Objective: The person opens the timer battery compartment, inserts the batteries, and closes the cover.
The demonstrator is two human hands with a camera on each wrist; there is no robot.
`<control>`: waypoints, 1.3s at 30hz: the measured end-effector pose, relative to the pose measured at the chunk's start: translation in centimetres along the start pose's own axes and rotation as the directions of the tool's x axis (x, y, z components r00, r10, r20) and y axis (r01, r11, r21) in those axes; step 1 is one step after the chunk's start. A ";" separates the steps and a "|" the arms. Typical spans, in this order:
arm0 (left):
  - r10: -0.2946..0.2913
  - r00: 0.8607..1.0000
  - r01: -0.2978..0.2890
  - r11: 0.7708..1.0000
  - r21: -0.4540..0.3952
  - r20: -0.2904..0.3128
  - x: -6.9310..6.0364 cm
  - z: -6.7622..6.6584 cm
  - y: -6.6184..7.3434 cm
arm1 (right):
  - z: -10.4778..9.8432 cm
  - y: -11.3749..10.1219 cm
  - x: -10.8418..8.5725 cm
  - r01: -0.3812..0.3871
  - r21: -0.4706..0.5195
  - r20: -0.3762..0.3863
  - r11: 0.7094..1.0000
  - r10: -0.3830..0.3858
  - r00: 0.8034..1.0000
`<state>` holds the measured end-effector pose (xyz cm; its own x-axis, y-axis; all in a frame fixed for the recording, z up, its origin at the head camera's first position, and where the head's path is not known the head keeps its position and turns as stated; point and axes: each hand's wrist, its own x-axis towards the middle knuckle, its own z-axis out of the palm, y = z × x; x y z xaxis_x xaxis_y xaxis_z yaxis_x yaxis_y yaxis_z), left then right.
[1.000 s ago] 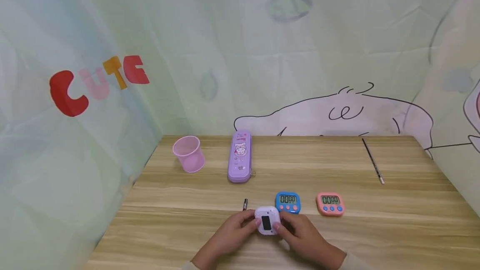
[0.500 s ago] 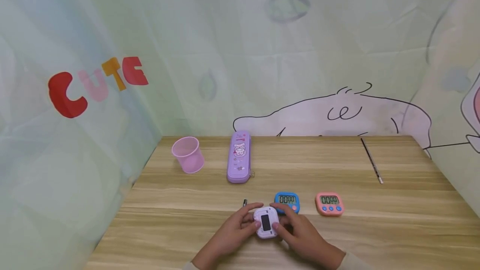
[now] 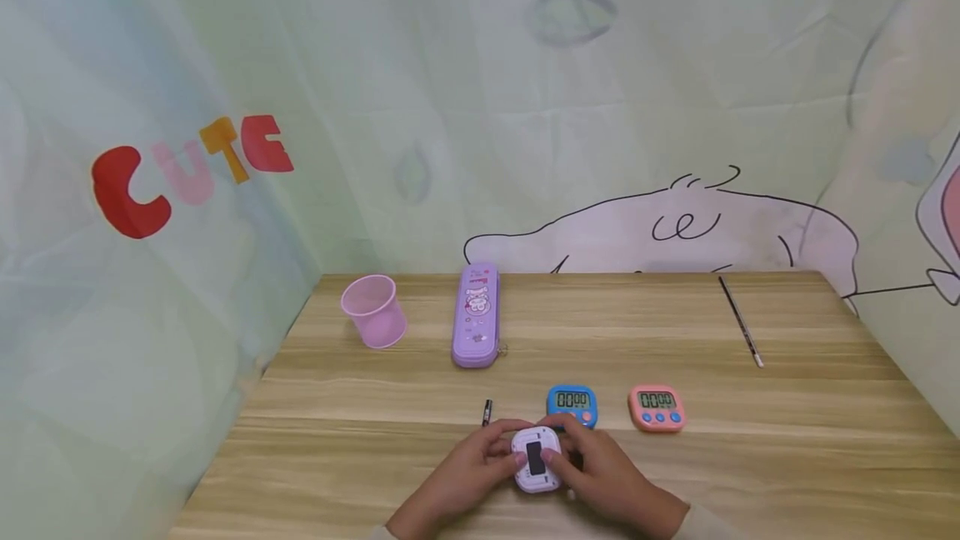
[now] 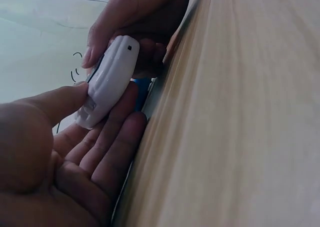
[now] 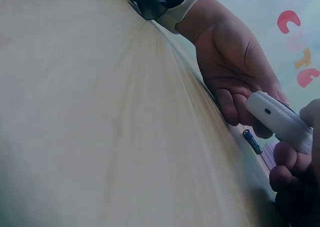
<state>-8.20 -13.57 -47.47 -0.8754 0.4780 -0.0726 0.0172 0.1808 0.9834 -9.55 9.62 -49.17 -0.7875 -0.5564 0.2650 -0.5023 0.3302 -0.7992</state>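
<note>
A white rounded-square timer (image 3: 536, 461) with a dark rectangle on its upturned face is held between both hands above the table's near side. My left hand (image 3: 471, 472) pinches its left edge, thumb on the face and fingers beneath. From the other side my right hand (image 3: 609, 473) grips it, thumb on top near the dark rectangle. In the left wrist view the timer (image 4: 112, 82) appears edge-on, tilted, with a small dark slot in its side. A small dark battery (image 3: 487, 412) lies just beyond my left fingers. Behind my right fingertips sits a blue timer (image 3: 572, 403), partly covered.
A pink timer (image 3: 657, 408) lies to the right of the blue one. Farther back stand a pink cup (image 3: 381, 323) and a purple pencil case (image 3: 476, 319). A dark pencil (image 3: 740, 322) lies at the far right of the wooden table (image 3: 615, 323).
The white timer has come slightly nearer and lower, its face turned up more. The index fingers of both hands have shifted to its far edge. The other objects stay put.
</note>
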 end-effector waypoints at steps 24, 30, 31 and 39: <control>-0.010 0.999 0.018 0.982 -0.186 0.043 0.1 0.0 -0.3 | 0.2 -0.2 -0.1 -0.057 0.051 0.041 0.997 0.055 0.998; -0.011 0.999 0.018 0.982 -0.186 0.043 0.2 -0.1 -0.3 | 0.2 -0.1 -0.1 -0.038 0.054 0.046 0.998 0.036 0.998; -0.010 0.999 0.017 0.983 -0.183 0.043 0.2 -0.1 -0.3 | 0.2 -0.1 -0.1 -0.036 0.059 0.049 0.998 0.034 0.998; 0.000 0.999 0.006 0.987 -0.162 0.040 0.2 -0.1 -0.3 | 0.2 -0.1 -0.2 -0.044 0.056 0.052 0.997 0.041 0.998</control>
<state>-8.41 -13.67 -47.78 -0.8556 0.5116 -0.0789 -0.0666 0.0424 0.9969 -9.21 9.57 -49.22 -0.7875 -0.5818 0.2036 -0.4468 0.3112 -0.8388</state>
